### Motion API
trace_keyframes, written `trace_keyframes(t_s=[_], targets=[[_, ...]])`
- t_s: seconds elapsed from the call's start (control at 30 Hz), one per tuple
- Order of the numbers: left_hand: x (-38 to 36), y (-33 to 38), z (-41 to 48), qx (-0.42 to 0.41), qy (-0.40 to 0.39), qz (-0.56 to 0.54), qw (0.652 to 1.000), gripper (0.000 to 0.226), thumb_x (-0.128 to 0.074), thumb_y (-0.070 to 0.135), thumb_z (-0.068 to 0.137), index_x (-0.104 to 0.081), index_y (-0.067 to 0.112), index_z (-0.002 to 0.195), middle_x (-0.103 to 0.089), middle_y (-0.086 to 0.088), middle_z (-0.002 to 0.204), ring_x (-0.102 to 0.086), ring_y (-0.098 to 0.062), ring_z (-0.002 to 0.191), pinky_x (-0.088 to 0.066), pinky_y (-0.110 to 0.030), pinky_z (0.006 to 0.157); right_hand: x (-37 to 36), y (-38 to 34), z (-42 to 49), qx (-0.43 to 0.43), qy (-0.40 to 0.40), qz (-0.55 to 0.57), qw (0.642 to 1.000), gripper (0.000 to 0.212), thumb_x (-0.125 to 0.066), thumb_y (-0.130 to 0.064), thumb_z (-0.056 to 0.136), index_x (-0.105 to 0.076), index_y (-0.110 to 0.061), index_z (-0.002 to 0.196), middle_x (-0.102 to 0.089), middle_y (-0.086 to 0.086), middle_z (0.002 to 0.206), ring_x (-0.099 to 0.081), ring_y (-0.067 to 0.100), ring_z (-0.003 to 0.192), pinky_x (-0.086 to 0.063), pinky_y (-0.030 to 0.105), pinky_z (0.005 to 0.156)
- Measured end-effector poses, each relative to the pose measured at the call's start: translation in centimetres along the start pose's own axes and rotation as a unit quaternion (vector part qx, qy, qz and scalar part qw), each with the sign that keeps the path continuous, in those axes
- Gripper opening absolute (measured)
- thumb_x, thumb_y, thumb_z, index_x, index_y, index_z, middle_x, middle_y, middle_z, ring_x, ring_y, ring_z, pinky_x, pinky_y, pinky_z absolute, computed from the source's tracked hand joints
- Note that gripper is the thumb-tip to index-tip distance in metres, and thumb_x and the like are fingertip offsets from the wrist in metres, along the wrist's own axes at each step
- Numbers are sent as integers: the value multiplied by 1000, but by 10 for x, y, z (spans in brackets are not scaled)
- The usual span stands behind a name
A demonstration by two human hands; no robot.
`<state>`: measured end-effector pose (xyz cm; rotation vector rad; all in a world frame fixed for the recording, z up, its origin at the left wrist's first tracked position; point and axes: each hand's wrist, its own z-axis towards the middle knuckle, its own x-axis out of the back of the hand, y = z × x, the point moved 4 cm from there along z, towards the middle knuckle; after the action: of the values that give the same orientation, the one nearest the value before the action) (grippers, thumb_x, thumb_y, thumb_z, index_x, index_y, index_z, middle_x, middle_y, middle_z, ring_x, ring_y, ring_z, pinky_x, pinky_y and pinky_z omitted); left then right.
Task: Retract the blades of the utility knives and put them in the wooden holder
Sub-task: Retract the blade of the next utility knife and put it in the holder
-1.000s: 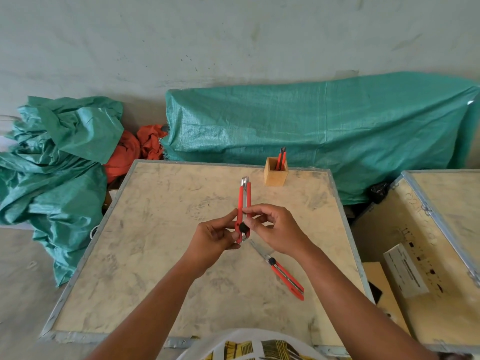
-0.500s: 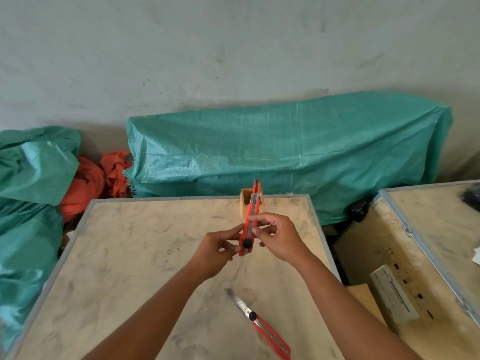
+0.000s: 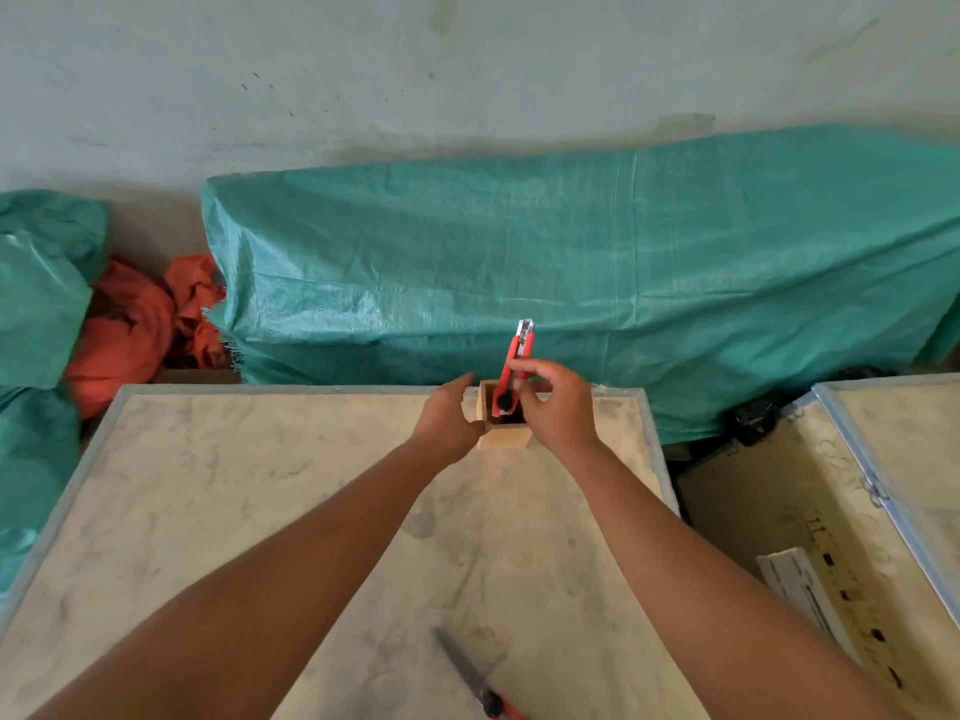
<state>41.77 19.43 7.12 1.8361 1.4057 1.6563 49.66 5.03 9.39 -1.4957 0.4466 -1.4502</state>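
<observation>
My right hand (image 3: 558,405) pinches a red utility knife (image 3: 517,356), blade drawn in, upright with its lower end inside the wooden holder (image 3: 503,436) at the table's far edge. My left hand (image 3: 447,423) rests against the holder's left side; whether it grips the holder I cannot tell. Another red knife (image 3: 475,678) lies on the table near the front, its long blade still out and pointing up-left. The holder's inside is mostly hidden by my fingers.
The table (image 3: 208,511) has a metal rim. A green tarp-covered bundle (image 3: 571,262) sits just behind it, with orange cloth (image 3: 135,324) at the left. A second crate (image 3: 857,511) stands to the right across a gap.
Both hands have reached forward from mid-table to the holder. The knife has gone from held in the air between both hands to lowered into the holder by my right hand.
</observation>
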Motion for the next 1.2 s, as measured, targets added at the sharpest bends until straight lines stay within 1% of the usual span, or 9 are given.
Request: trace_keyframes(t_s=[0.1,0.2,0.3,0.4,0.53,0.73,0.9,1.07,1.2], targets=[[-15,-12,22,32,-34,32,998,86,-78,19,81,-29,8,151,-43,-12,153,-43,-29,139,-39,-42,112,-17,13,6,20,1,-38,999,27,-67,-6,91,-78,-21,111,-76,3,104,-72,16,85,-57,24,78],[-25,-19,33,40,-40,-2,998,70,-76,13,83,-42,1,143,-51,-18,146,-51,-35,132,-45,-45,106,-32,22,6,48,-18,-84,995,28,-65,-6,92,-78,-22,111,-76,3,103,-70,18,88,-56,27,77],[-30,-24,35,33,-38,-38,998,43,-70,6,86,-61,9,127,-69,-13,122,-65,-30,113,-50,-30,88,-40,29,5,56,-34,-103,992,32,-64,-4,90,-78,-22,113,-76,3,104,-70,19,94,-56,30,83],[-33,-27,33,21,-36,-59,997,40,-67,0,85,-67,14,122,-74,-6,111,-69,-22,104,-52,-26,84,-41,34,5,47,-33,-108,992,35,-62,0,90,-77,-20,115,-76,5,107,-69,22,99,-53,26,88],[-33,-26,29,12,-31,-76,997,46,-64,-5,84,-66,15,125,-73,-6,113,-69,-20,104,-54,-28,87,-40,36,8,28,-27,-98,994,37,-60,6,89,-77,-14,115,-77,9,109,-70,24,102,-46,20,93],[-29,-19,11,26,-20,-99,995,51,-66,-1,86,-58,15,134,-65,-7,131,-62,-28,119,-47,-27,95,-26,29,-3,37,-27,-55,997,41,-61,10,86,-77,-13,116,-77,7,111,-71,20,103,-55,31,97],[-25,-19,-28,63,-4,-97,993,62,-72,10,86,-48,16,143,-52,-5,147,-56,-26,128,-48,-34,98,-14,23,-38,4,-59,-52,997,35,-67,3,90,-76,-15,118,-76,5,113,-70,14,92,-42,-1,81],[-28,-27,-93,91,19,-100,991,58,-74,18,85,-53,20,139,-54,-2,145,-56,-25,128,-50,-37,101,-9,22,-96,-53,-158,-36,985,31,-69,-1,92,-75,-16,118,-74,4,120,-71,18,99,-49,13,84],[-43,-54,-166,114,51,-136,983,57,-76,21,83,-55,20,137,-56,0,143,-57,-23,127,-49,-29,95,-4,32,-154,-93,-249,-15,964,26,-67,-2,93,-79,-17,110,-77,4,115,-73,16,97,-55,19,91]])
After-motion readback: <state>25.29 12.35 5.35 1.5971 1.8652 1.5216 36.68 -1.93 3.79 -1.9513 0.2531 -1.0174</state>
